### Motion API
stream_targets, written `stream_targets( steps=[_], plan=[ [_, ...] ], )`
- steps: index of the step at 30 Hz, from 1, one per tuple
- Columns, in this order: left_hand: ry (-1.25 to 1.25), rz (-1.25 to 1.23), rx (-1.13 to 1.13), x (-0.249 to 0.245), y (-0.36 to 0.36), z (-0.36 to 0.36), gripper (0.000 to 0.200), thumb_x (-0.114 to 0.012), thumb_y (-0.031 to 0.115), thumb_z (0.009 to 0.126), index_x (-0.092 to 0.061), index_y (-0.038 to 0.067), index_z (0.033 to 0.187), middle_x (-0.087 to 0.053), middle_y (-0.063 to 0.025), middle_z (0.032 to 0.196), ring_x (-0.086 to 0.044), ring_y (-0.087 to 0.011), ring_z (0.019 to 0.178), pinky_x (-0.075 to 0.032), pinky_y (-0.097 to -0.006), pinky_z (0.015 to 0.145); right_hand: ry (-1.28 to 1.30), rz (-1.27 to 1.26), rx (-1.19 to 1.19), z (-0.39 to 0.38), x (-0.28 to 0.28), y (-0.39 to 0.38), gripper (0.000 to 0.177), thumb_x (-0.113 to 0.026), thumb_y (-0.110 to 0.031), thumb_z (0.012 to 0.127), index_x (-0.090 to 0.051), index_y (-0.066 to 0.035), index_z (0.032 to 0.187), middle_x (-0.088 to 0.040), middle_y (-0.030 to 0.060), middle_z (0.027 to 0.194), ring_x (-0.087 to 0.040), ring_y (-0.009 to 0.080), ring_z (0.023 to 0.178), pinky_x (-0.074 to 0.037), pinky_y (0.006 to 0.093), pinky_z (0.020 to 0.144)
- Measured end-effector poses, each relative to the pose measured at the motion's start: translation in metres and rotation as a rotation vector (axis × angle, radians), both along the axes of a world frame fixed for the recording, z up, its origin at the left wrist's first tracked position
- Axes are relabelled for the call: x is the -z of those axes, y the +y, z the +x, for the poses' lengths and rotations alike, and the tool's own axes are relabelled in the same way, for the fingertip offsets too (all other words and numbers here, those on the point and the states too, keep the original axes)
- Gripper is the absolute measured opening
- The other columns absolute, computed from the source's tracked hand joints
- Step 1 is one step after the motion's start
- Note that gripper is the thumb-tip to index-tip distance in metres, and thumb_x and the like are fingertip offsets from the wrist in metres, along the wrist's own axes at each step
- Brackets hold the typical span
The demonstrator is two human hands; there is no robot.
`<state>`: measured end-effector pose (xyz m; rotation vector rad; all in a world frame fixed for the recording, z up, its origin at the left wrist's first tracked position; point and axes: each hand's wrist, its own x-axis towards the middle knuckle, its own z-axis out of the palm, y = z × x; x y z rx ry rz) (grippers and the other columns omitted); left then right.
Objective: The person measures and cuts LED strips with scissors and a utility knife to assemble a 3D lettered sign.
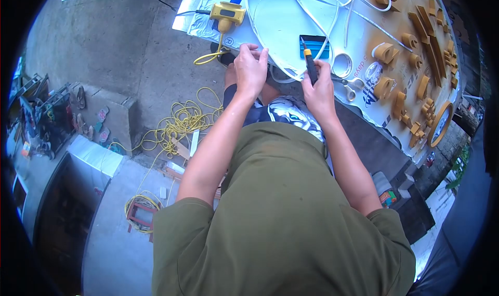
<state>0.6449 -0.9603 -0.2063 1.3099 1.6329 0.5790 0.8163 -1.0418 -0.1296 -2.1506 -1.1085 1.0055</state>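
Note:
My left hand (251,71) is raised at the near edge of the board, its thumb and fingers drawn together. What they pinch, if anything, is too small to make out. My right hand (319,90) is closed around a black-and-yellow handled tool (310,64) with a thin pointed tip, angled up and away from me. Behind that tip lies a blue-and-black flat piece (321,49). A white roll of tape (342,65) and a pair of scissors (351,88) rest just right of the hand. Long white flexible strip (253,23) loops over the board, passing between my hands.
Brown-gold cut-out letters (384,88) and shapes cover the right side of the printed white board (280,15). A yellow power outlet box (227,16) sits at its left corner. Tangled yellow cord (182,120) lies on the concrete floor, with footwear (80,97) on a ledge at left.

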Motion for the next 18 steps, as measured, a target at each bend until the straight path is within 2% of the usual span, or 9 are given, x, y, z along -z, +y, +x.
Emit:
stream_targets(
  steps=[3, 6, 9, 10, 16, 18],
  plan=[
    [0.041, -0.135, 0.019, -0.003, 0.004, 0.007, 0.033, -0.079, 0.02, 0.097, -0.07, -0.008, 0.112, -0.079, -0.0148, 0.089, -0.076, -0.0161, 0.068, -0.061, -0.0294, 0.063, 0.004, 0.061, -0.02, -0.006, 0.016, 0.014, 0.039, -0.069, -0.004, 0.096, -0.048, 0.002, 0.128, -0.071, 0.0299, 0.11, -0.072, 0.0479, 0.105, -0.056, 0.0491, 0.088],
    [-0.045, -0.269, -0.017, -0.009, 0.01, 0.009, 0.029, -0.079, 0.019, 0.096, -0.075, -0.007, 0.106, -0.081, -0.0149, 0.089, -0.077, -0.015, 0.069, -0.062, -0.0283, 0.064, 0.06, 0.057, -0.013, -0.017, 0.035, 0.027, 0.038, -0.073, -0.005, 0.094, -0.049, 0.002, 0.124, -0.073, 0.0288, 0.104, -0.072, 0.0486, 0.103, -0.056, 0.0493, 0.087],
    [-0.065, -0.291, -0.03, -0.004, 0.011, 0.008, 0.026, -0.079, 0.018, 0.097, -0.076, -0.007, 0.105, -0.081, -0.014, 0.089, -0.077, -0.0142, 0.07, -0.062, -0.0276, 0.063, 0.064, 0.096, -0.044, -0.022, 0.057, 0.035, 0.041, -0.075, -0.004, 0.093, -0.049, 0.002, 0.124, -0.073, 0.0282, 0.105, -0.073, 0.0472, 0.101, -0.056, 0.0483, 0.086],
    [-0.071, -0.291, -0.03, -0.002, 0.01, 0.008, 0.026, -0.079, 0.018, 0.097, -0.076, -0.007, 0.105, -0.081, -0.0136, 0.089, -0.076, -0.0141, 0.07, -0.062, -0.0276, 0.063, 0.021, 0.091, -0.065, -0.023, 0.064, 0.036, 0.043, -0.077, -0.004, 0.091, -0.049, 0.002, 0.123, -0.074, 0.0264, 0.105, -0.074, 0.044, 0.101, -0.056, 0.0471, 0.086],
    [-0.18, -0.342, -0.046, -0.001, 0.011, 0.007, 0.03, -0.081, 0.018, 0.096, -0.075, -0.007, 0.112, -0.081, -0.0146, 0.093, -0.077, -0.0157, 0.073, -0.062, -0.027, 0.066, 0.146, -0.051, -0.043, -0.022, 0.058, 0.049, 0.046, -0.079, -0.003, 0.09, -0.049, 0.002, 0.124, -0.076, 0.0225, 0.107, -0.076, 0.036, 0.105, -0.058, 0.0448, 0.088],
    [-0.306, -0.41, -0.098, 0.002, 0.009, 0.005, 0.036, -0.082, 0.019, 0.095, -0.073, -0.007, 0.119, -0.081, -0.0169, 0.098, -0.078, -0.018, 0.077, -0.063, -0.0267, 0.069, 0.214, -0.066, -0.022, -0.019, 0.059, 0.051, 0.048, -0.081, -0.006, 0.089, -0.049, 0.001, 0.125, -0.077, 0.0207, 0.109, -0.076, 0.0381, 0.106, -0.058, 0.0452, 0.089]
  ],
)
